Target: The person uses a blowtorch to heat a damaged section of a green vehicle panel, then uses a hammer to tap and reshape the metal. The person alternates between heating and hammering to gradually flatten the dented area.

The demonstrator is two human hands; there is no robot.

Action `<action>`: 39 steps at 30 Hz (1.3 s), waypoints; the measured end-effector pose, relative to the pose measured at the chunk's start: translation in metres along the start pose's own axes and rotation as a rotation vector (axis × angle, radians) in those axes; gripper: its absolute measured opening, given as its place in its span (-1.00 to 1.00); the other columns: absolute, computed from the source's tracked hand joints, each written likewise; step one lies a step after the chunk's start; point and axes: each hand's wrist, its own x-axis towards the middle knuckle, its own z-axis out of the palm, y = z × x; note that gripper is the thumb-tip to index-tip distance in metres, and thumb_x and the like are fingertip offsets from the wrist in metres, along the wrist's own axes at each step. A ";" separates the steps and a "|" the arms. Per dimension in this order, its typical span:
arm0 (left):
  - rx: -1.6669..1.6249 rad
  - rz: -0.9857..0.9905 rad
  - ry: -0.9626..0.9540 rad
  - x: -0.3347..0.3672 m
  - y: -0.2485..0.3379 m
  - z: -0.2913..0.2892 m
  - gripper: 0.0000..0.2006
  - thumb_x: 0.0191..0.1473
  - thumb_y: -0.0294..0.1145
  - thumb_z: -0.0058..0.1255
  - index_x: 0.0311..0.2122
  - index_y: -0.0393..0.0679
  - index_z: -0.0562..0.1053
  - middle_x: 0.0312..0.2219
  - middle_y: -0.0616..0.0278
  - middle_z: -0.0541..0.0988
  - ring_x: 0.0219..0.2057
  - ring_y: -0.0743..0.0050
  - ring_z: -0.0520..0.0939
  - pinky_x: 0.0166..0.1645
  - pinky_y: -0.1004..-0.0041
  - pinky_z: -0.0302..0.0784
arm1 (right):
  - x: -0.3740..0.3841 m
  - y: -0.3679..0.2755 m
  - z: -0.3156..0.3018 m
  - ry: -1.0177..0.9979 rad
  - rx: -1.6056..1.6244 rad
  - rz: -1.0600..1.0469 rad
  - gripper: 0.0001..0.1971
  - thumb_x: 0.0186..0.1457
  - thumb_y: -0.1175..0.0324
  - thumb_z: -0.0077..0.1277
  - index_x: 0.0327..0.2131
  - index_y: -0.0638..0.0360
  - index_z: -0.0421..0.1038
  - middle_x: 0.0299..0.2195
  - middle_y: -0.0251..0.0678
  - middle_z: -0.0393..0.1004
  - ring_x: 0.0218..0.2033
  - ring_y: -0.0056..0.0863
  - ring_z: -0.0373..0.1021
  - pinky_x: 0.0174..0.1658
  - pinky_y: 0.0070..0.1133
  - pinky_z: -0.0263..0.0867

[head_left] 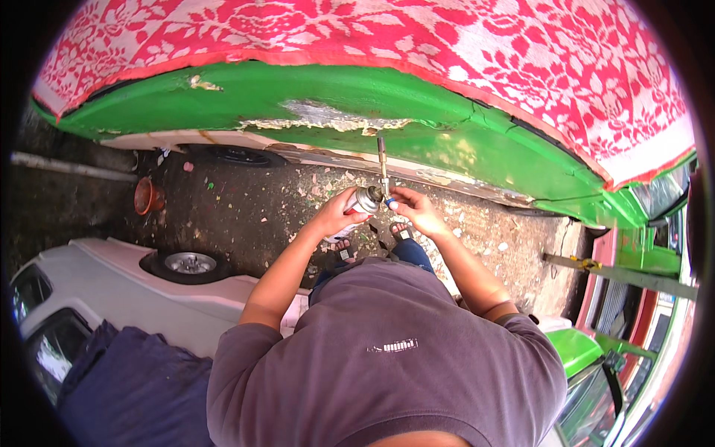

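Near side of the green car panel (469, 153): gas canister (364, 201), left grip (335, 214) clamped round it; right grip (417, 211) pinched on blue valve knob (389, 202). Torch nozzle (382, 150) points panelward. Judged risk: overturned valve, if lit, could scorch panel.

Torch (383, 165): dull metal tube. Canister (364, 201): smooth metal. Green car panel (462, 153): glossy paint; bare patch (320, 114) rough, matt. Patterned cover (372, 31): matt cloth. Ground (242, 197): rough, gritty.
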 end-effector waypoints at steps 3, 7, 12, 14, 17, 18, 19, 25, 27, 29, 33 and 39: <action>0.084 0.027 -0.123 0.013 -0.019 -0.005 -0.20 -0.09 0.07 0.26 0.14 -0.25 0.27 -0.09 0.02 0.53 -0.04 0.29 0.55 0.06 0.34 0.41 | -0.016 0.010 0.011 0.154 0.047 0.016 -0.42 0.13 0.16 0.15 0.12 0.35 0.31 -0.09 -0.21 0.50 -0.13 -0.53 0.40 -0.05 -0.55 0.32; 0.126 0.026 -0.251 0.024 0.012 -0.006 -0.14 -0.14 0.12 0.28 0.16 -0.28 0.26 -0.09 0.01 0.53 -0.02 0.25 0.54 0.08 0.32 0.40 | -0.036 0.006 0.019 0.291 0.058 0.025 -0.48 0.16 0.17 0.11 0.08 0.36 0.36 -0.10 -0.23 0.52 -0.14 -0.56 0.41 -0.10 -0.57 0.33; 0.074 0.106 -0.226 0.033 -0.003 0.004 -0.12 -0.13 0.10 0.28 0.18 -0.31 0.23 -0.03 -0.03 0.51 0.03 0.24 0.52 0.10 0.33 0.38 | -0.045 -0.005 0.019 0.345 -0.013 0.004 -0.50 0.17 0.11 0.06 0.03 0.33 0.41 -0.18 -0.23 0.55 -0.23 -0.56 0.41 -0.14 -0.57 0.32; 0.085 0.100 -0.212 0.034 -0.001 0.005 -0.13 -0.11 0.08 0.26 0.18 -0.32 0.23 -0.01 -0.04 0.49 0.04 0.24 0.52 0.11 0.33 0.37 | -0.044 -0.003 0.016 0.356 -0.009 0.025 -0.47 0.15 0.07 0.07 0.03 0.34 0.41 -0.21 -0.23 0.55 -0.25 -0.57 0.40 -0.14 -0.57 0.32; 0.035 0.124 -0.211 0.037 0.007 0.006 -0.19 -0.06 -0.01 0.20 0.19 -0.32 0.22 0.02 -0.04 0.47 0.07 0.25 0.48 0.15 0.32 0.33 | -0.042 -0.008 0.012 0.303 -0.033 -0.002 -0.40 0.12 0.03 0.11 0.05 0.38 0.38 -0.17 -0.18 0.54 -0.16 -0.53 0.40 -0.05 -0.55 0.29; 0.008 0.144 -0.201 0.037 0.008 0.006 -0.21 -0.05 -0.03 0.19 0.19 -0.32 0.21 0.02 -0.05 0.47 0.08 0.25 0.48 0.16 0.33 0.33 | -0.041 -0.010 0.012 0.300 -0.020 0.002 -0.39 0.12 0.03 0.11 0.06 0.38 0.37 -0.16 -0.18 0.53 -0.14 -0.52 0.40 -0.02 -0.55 0.28; 0.034 0.141 -0.198 0.037 0.011 0.005 -0.25 -0.04 -0.10 0.15 0.20 -0.31 0.21 0.03 -0.05 0.46 0.09 0.22 0.47 0.18 0.32 0.31 | -0.040 -0.011 0.012 0.297 -0.008 0.006 -0.37 0.12 0.02 0.11 0.07 0.39 0.35 -0.15 -0.17 0.53 -0.12 -0.51 0.40 0.00 -0.55 0.27; 0.135 0.127 -0.167 0.040 0.020 0.009 -0.25 -0.06 -0.14 0.09 0.21 -0.31 0.19 0.05 -0.13 0.44 0.12 0.07 0.44 0.19 0.28 0.29 | -0.034 0.005 0.009 0.366 0.196 0.015 -0.37 0.11 0.20 0.16 0.17 0.31 0.21 -0.15 -0.33 0.49 -0.22 -0.58 0.45 -0.25 -0.60 0.39; 0.144 0.138 -0.150 0.040 0.026 0.013 -0.24 -0.06 -0.11 0.07 0.21 -0.32 0.17 0.06 -0.22 0.42 0.14 -0.04 0.43 0.20 0.24 0.28 | -0.034 0.013 0.014 0.379 0.311 0.014 -0.41 0.10 0.21 0.17 0.13 0.28 0.25 -0.15 -0.33 0.48 -0.22 -0.57 0.45 -0.26 -0.60 0.41; 0.217 0.102 -0.131 0.041 0.017 0.016 -0.25 -0.05 -0.12 0.08 0.20 -0.33 0.18 0.05 -0.23 0.42 0.12 -0.06 0.43 0.20 0.23 0.28 | -0.032 0.021 0.015 0.350 0.429 0.010 -0.54 0.08 0.24 0.20 0.00 0.22 0.32 -0.16 -0.35 0.46 -0.23 -0.57 0.45 -0.28 -0.60 0.45; 0.232 0.058 -0.144 0.043 0.020 0.020 -0.26 -0.04 -0.13 0.09 0.20 -0.32 0.17 0.05 -0.25 0.41 0.11 -0.09 0.43 0.19 0.22 0.29 | -0.026 0.031 0.016 0.347 0.474 0.050 -0.56 0.03 0.22 0.25 -0.05 0.17 0.38 -0.16 -0.37 0.45 -0.18 -0.58 0.45 -0.33 -0.63 0.43; 0.245 0.045 -0.171 0.047 0.018 0.023 -0.36 -0.01 -0.24 0.02 0.17 -0.29 0.18 0.05 -0.23 0.40 0.09 -0.12 0.44 0.19 0.20 0.28 | -0.020 0.034 0.016 0.321 0.499 0.048 -0.62 0.06 0.31 0.22 -0.08 0.22 0.37 -0.24 -0.34 0.49 -0.27 -0.60 0.46 -0.32 -0.64 0.45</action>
